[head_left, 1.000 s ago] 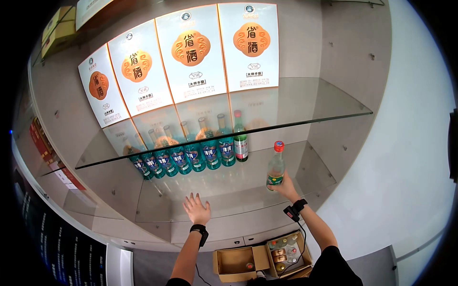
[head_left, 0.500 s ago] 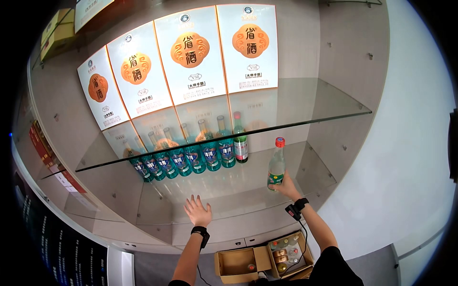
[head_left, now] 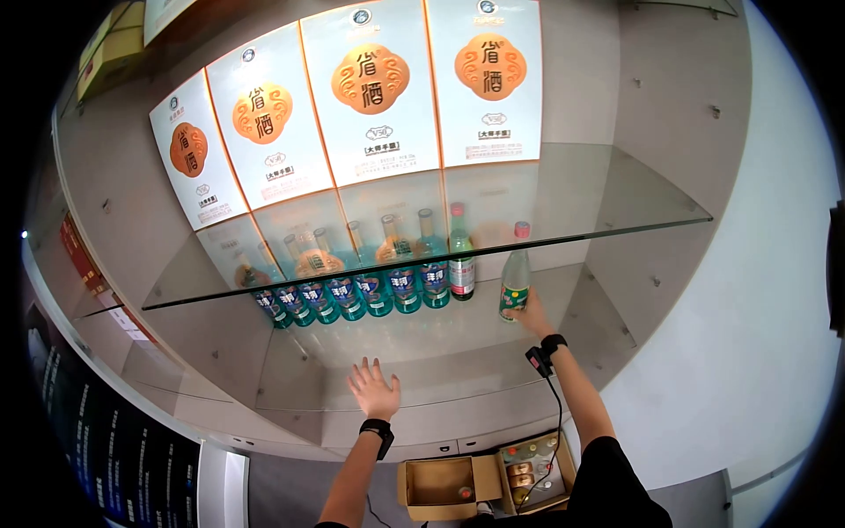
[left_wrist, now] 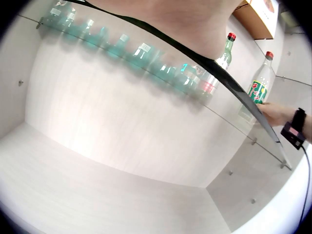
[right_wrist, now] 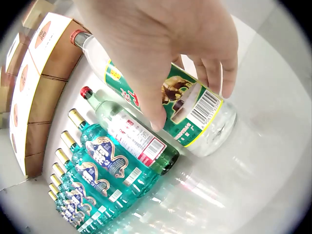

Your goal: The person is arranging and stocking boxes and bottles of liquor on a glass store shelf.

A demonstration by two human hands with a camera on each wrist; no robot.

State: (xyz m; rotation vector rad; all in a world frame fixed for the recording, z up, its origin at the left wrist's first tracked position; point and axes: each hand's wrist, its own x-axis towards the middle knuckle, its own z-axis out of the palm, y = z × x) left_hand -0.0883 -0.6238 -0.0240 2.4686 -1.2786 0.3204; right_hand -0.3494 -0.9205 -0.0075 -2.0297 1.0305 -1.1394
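Note:
My right hand [head_left: 532, 315] grips a clear glass bottle [head_left: 514, 280] with a red cap and green label, low on its body. In the right wrist view, the thumb and fingers wrap round the bottle [right_wrist: 218, 139] at its label. It stands upright over the lower glass shelf, its neck behind the upper shelf's edge in the head view. To its left is a green bottle [head_left: 462, 271] with a red cap and white-red label, then a row of teal bottles [head_left: 404, 286]. My left hand [head_left: 376, 392], fingers spread and holding nothing, is at the lower shelf's front edge.
The upper glass shelf [head_left: 581, 198] carries several white boxes [head_left: 489, 106] and juts out above the bottles. A cabinet side panel [head_left: 678, 132] bounds the right. Below, on the floor, are an open carton [head_left: 409, 488] and another carton [head_left: 563, 480] with bottles inside.
My right hand has carried the clear bottle deeper into the cabinet, closer to the green bottle. The left hand stays spread at the shelf edge, and the head view has shifted slightly.

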